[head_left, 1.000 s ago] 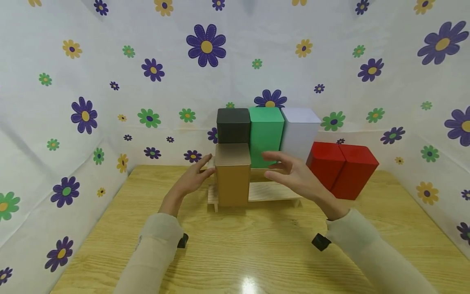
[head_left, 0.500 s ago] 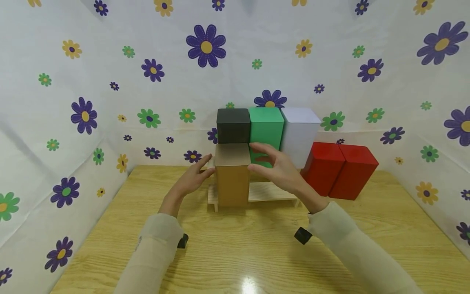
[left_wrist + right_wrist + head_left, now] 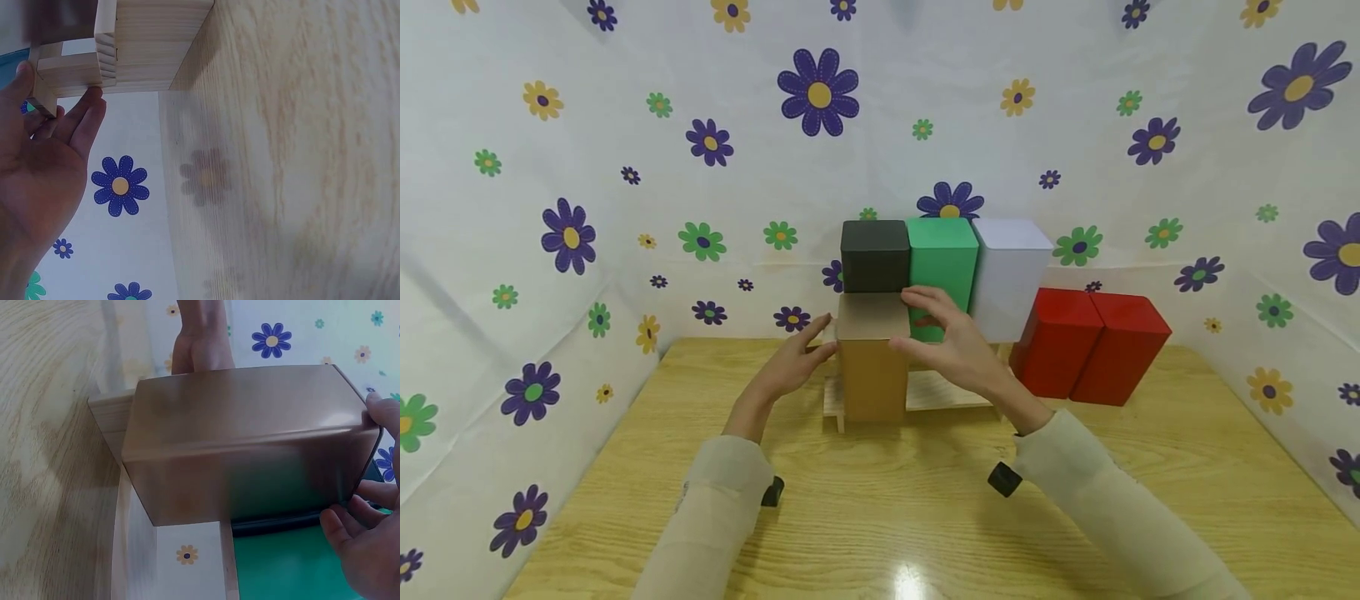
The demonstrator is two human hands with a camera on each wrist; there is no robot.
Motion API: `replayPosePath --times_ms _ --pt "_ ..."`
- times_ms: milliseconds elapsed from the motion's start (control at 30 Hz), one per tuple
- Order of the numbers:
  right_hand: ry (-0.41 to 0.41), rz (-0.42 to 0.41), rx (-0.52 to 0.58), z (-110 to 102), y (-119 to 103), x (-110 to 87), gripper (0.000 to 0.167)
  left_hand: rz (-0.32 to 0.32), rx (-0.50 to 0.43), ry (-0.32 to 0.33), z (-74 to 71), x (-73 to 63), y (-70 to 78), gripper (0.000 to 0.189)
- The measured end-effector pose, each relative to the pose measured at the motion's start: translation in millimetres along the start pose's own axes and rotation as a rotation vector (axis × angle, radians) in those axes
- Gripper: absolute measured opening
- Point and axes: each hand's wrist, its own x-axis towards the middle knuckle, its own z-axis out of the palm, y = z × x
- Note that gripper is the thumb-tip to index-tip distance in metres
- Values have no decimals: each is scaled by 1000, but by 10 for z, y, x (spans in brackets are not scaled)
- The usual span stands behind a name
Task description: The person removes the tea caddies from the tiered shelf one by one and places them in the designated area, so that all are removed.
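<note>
Fingers of the right hand (image 3: 951,343) are bending round the upper right edge of the brown box (image 3: 874,379), thumb in front and fingertips toward the back — gripping it high, seemingly to be controlling any lean. The box is standing upright at the left end of the front step of the wooden rack (image 3: 940,393), directly before the black box (image 3: 875,268). The left hand (image 3: 788,362) is touching the rack's left end with fingers mostly extended, gripping no box and probably bracing the rack against sliding. On the back step, the black box, green box (image 3: 943,260) and white box (image 3: 1011,279) are standing in a row, apparently keeping one another in line.

The brown box is sitting near the rack's left edge, and its foot is hiding the front rail. Bare slats are running to its right — giving sideways room under the right wrist. Beyond them, two red boxes (image 3: 1058,350) are occupying the table (image 3: 880,500).
</note>
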Motion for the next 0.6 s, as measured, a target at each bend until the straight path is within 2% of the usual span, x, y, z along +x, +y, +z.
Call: replayPosePath --times_ms 167,400,600 --pt "14 -8 -23 27 -22 -20 56 -22 -9 -2 -4 8 4 64" --pt "-5 -44 -23 53 -39 -64 58 -60 6 8 3 12 20 64" --pt "-10 -72 -41 63 -67 -117 61 -41 -10 11 16 5 23 63"
